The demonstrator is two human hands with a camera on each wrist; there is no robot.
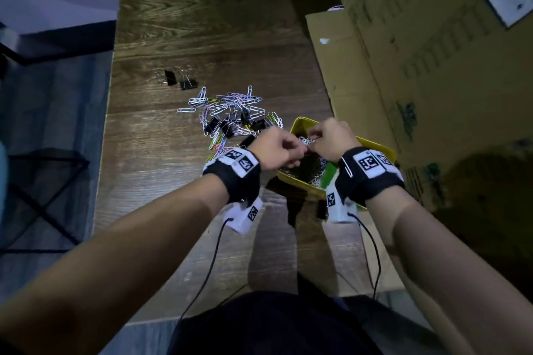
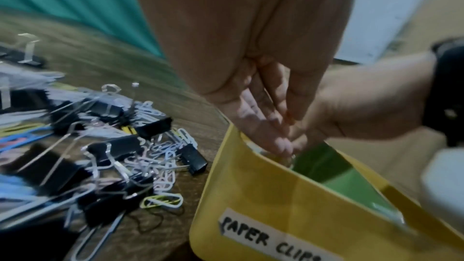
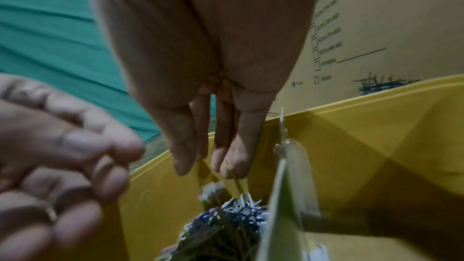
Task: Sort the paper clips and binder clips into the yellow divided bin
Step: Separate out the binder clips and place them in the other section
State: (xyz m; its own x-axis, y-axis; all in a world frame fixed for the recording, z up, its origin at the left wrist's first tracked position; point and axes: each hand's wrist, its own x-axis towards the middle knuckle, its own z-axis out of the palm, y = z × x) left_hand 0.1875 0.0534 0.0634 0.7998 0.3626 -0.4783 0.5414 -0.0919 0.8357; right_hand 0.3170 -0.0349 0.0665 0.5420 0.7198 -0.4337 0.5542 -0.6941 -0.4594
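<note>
Both hands meet above the yellow divided bin (image 1: 300, 123). My left hand (image 1: 298, 150) and right hand (image 1: 314, 140) together pinch a small tangle of white paper clips (image 1: 305, 141) between their fingertips. The left wrist view shows the bin wall (image 2: 263, 195), labelled "PAPER CLIPS", under my left hand (image 2: 278, 142). In the right wrist view my right hand (image 3: 213, 166) hangs over a heap of paper clips (image 3: 231, 217) inside the bin, left of the divider (image 3: 283, 195). A mixed pile of paper clips and black binder clips (image 1: 230, 117) lies on the table left of the bin.
Two black binder clips (image 1: 180, 80) lie apart from the pile, farther left and back on the wooden table (image 1: 202, 23). Cardboard boxes (image 1: 403, 66) stand along the right, close behind the bin. The table's left edge drops to the floor and a dark stool frame (image 1: 43, 181).
</note>
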